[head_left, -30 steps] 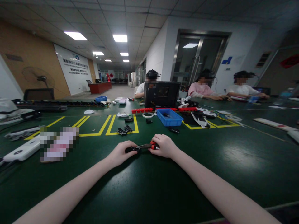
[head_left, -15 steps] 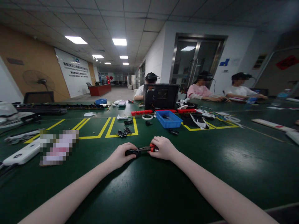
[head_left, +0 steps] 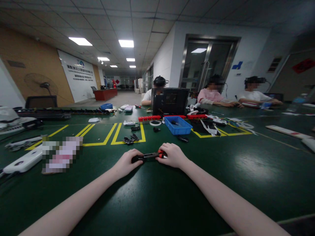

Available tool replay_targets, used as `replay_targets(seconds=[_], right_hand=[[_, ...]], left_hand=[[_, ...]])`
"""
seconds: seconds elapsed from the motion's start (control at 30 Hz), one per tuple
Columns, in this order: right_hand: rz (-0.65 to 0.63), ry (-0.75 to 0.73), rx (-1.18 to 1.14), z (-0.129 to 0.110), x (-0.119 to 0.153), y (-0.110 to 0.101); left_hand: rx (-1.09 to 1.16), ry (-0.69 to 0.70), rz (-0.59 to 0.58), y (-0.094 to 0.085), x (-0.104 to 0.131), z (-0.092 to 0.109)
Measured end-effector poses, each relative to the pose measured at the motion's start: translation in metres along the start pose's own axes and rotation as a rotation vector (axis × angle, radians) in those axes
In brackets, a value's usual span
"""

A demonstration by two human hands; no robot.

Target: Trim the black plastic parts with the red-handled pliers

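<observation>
My left hand point(head_left: 129, 162) is closed around a small black part point(head_left: 137, 159), whose exact kind I cannot make out. Red-handled pliers point(head_left: 152, 155) are gripped in my right hand point(head_left: 172, 155), their long metal jaws pointing left. The tips of the jaws meet the black part at my left fingers; whether they bite on it is too small to tell. Both hands hover close together over the green table point(head_left: 147, 203). Beyond them lie several small black pieces point(head_left: 131, 139) inside a yellow-taped outline.
A blue bin point(head_left: 177, 126) holding a dark item stands past my right hand. Behind it are a red strip point(head_left: 149, 118) and a large black casing point(head_left: 169, 101). A white power strip point(head_left: 24, 162) lies at left. Several people sit across the table.
The pliers have rolled in my right hand, so their jaws now show a broader, flatter side. My hands have otherwise hardly shifted.
</observation>
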State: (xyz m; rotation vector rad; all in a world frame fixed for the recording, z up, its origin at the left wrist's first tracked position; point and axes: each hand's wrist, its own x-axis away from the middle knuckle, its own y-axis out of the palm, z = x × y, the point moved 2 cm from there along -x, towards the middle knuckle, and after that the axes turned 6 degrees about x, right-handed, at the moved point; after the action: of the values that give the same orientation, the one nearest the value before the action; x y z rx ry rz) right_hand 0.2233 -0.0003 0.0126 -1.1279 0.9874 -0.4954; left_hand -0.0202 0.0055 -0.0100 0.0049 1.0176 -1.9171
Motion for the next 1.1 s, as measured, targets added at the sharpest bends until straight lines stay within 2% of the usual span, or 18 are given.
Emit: replay_targets(seconds=[0.13, 0.3, 0.43, 0.53, 0.9, 1.1], right_hand=[[-0.029, 0.054, 0.003, 0.004, 0.000, 0.002], [-0.050, 0.043, -0.074, 0.018, 0.001, -0.003], [-0.229, 0.138, -0.129, 0.043, 0.006, 0.000], [-0.288, 0.195, -0.148, 0.054, 0.009, 0.004], [-0.179, 0.126, 0.038, 0.035, 0.003, -0.002], [-0.221, 0.149, 0.012, 0.029, 0.003, -0.010]], left_hand=[[-0.052, -0.030, 0.028, -0.001, 0.000, -0.004], [-0.056, -0.018, 0.011, -0.002, 0.000, -0.004], [-0.054, -0.032, -0.003, -0.003, 0.001, -0.004], [-0.043, -0.037, -0.005, -0.004, 0.001, -0.003], [-0.072, -0.028, -0.018, -0.003, 0.000, -0.004], [-0.076, -0.030, -0.023, -0.003, 0.001, -0.006]])
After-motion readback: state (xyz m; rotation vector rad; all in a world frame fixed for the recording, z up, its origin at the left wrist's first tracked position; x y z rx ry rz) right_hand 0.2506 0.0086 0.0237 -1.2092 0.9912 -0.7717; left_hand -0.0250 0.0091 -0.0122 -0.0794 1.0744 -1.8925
